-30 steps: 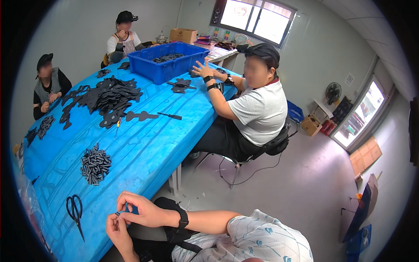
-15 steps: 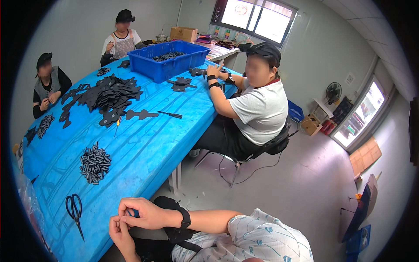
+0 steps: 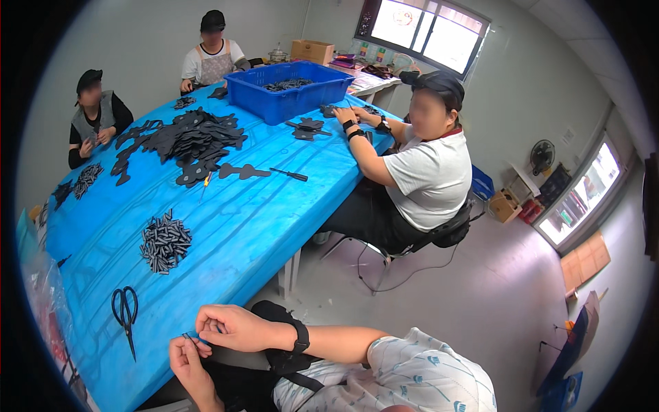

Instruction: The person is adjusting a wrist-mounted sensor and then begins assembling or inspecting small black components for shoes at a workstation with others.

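Observation:
Both my hands are at the table's near edge, close together. My left hand (image 3: 192, 364) has its thumb and fingers pinched on a small dark piece (image 3: 186, 336), too small to name. Just right of it, my right hand (image 3: 235, 328) is closed with curled fingers; whatever is in its fingertips is hidden. Black-handled scissors (image 3: 125, 312) lie left of my hands, points toward me. Beyond them is a heap of small dark grey cylindrical pieces (image 3: 165, 242).
A blue-covered table (image 3: 233, 226) carries a big pile of black flat shaped pieces (image 3: 202, 141), a yellow-handled tool (image 3: 206, 179), a black screwdriver (image 3: 289, 174) and a blue crate (image 3: 292, 103). Three people sit around it, the nearest (image 3: 429, 168) at the right. Clear plastic (image 3: 44, 309) hangs at the left edge.
My hands have drawn slightly apart, and a small dark piece now shows at my left fingertips. The whole view has shifted, moving the table's contents right and up in the picture.

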The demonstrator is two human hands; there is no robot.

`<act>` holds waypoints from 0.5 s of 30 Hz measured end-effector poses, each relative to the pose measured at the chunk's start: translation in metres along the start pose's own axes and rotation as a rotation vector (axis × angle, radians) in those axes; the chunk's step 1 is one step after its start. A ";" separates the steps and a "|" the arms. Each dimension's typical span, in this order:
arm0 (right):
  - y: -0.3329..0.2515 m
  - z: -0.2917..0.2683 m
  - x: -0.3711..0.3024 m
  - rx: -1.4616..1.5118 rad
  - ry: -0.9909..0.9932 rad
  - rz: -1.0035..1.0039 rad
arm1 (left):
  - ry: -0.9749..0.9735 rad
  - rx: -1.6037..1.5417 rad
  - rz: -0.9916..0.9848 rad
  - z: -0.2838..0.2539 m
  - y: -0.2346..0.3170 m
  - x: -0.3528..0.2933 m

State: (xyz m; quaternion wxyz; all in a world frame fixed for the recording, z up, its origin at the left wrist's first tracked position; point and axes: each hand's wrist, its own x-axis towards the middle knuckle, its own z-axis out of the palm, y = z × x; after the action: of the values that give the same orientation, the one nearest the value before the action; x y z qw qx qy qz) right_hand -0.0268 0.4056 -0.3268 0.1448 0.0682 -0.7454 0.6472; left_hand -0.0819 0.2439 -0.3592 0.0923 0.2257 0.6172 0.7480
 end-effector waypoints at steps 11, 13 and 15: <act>0.001 0.003 -0.005 0.028 -0.005 0.017 | -0.081 0.047 0.016 0.006 0.004 -0.009; 0.000 0.002 -0.007 0.031 0.012 0.031 | -0.131 0.051 0.012 0.005 0.006 -0.010; 0.000 0.002 -0.006 0.037 -0.007 0.040 | -0.130 0.040 0.015 0.004 0.007 -0.011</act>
State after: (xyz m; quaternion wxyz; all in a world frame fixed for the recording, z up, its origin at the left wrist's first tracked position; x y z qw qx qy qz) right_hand -0.0211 0.4029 -0.3284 0.1279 0.0582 -0.7350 0.6634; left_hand -0.0690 0.2416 -0.3546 0.1222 0.2801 0.6233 0.7198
